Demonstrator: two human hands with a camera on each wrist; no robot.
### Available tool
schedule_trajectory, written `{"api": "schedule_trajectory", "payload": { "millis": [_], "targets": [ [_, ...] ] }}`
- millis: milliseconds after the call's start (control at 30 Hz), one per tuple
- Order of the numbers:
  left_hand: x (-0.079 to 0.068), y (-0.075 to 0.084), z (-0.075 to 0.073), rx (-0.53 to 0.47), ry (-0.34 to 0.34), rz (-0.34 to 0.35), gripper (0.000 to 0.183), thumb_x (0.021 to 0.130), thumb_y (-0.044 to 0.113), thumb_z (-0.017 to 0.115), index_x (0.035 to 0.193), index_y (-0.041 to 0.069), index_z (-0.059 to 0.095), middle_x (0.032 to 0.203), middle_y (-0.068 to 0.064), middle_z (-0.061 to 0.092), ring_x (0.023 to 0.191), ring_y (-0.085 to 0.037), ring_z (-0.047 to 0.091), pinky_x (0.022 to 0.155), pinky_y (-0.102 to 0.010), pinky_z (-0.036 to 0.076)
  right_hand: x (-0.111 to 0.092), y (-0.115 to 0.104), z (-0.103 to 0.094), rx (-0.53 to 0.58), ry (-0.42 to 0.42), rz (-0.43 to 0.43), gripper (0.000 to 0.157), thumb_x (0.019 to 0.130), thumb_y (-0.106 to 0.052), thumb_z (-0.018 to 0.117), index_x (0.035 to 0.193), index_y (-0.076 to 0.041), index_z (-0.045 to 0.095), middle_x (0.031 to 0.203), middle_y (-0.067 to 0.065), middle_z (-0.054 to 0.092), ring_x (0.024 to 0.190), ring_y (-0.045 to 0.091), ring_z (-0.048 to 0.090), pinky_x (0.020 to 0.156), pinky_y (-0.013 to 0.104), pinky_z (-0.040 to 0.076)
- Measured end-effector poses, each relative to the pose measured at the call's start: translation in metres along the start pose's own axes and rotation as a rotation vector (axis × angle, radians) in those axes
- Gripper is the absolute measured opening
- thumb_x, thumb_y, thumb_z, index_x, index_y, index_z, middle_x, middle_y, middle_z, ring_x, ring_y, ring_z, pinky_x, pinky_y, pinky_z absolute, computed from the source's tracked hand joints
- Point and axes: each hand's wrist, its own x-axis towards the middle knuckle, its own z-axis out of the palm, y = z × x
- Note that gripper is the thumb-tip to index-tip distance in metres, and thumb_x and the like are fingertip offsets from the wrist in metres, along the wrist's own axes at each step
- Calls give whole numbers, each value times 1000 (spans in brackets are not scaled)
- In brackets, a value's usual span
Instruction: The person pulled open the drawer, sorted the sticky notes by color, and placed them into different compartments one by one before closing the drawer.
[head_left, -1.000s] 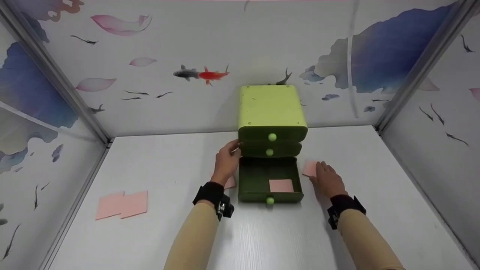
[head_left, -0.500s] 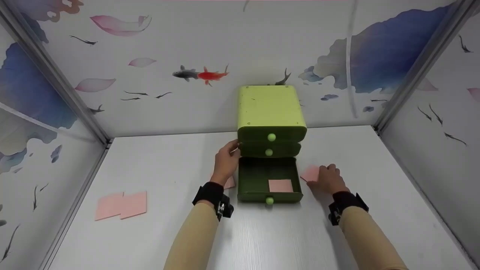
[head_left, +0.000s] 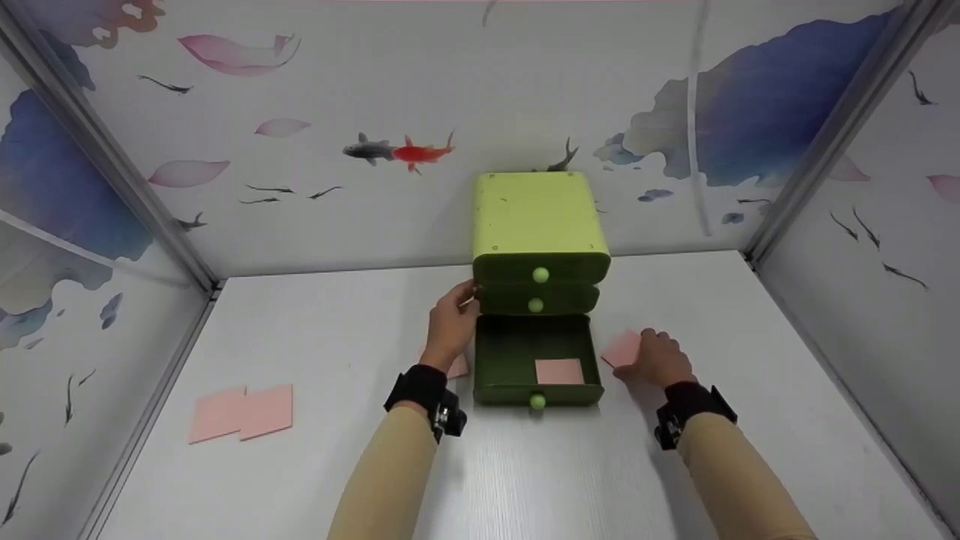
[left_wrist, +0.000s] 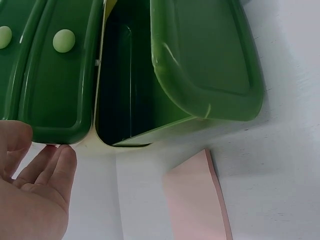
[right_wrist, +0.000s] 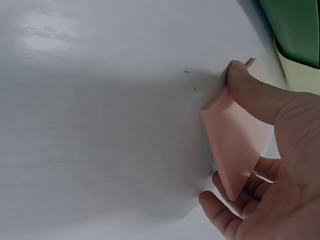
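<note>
A small green drawer cabinet stands against the back wall, its bottom drawer pulled out. One pink sticky-note pad lies inside that drawer. My left hand rests against the cabinet's left side; in the left wrist view its fingers touch the edge beside the middle drawer. To the right of the cabinet, my right hand holds another pink sticky-note pad by its edges, thumb on one edge and fingers at the opposite one. In the right wrist view this pad is tilted close to the tabletop.
Two pink pads overlap on the white table at the left. Another pink pad lies left of the open drawer, partly hidden by my left wrist in the head view. Printed walls enclose the table at the back and sides.
My right hand has drawn its fingers in around the pink pad, and the pad has turned slightly. The left hand stays at the cabinet's side. The drawers have not moved.
</note>
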Motion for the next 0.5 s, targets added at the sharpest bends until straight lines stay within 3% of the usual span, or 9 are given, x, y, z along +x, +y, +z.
{"api": "schedule_trajectory", "payload": {
  "millis": [200,333,500],
  "targets": [
    [-1,2,-1,-17,-6,-13,41,103,14,47,144,13,49,145,-12,52,126,-26,58,99,-37,52,-3,5,0,37,42,22,78,80,-39,77,124,16,44,114,33,57,98,41,57,87,56,50],
    [-2,2,-1,-13,-21,-15,42,103,15,47,145,14,47,146,-11,50,129,-26,55,101,-37,51,-3,8,-1,44,108,3,60,87,-31,71,119,16,51,107,31,63,89,38,62,80,52,53],
    [-2,1,-2,3,-50,-18,44,104,16,45,148,13,43,149,-11,48,132,-26,52,103,-37,49,-4,7,-6,76,159,13,41,94,-18,59,121,13,58,114,31,64,97,42,65,80,52,54]
  ]
}}
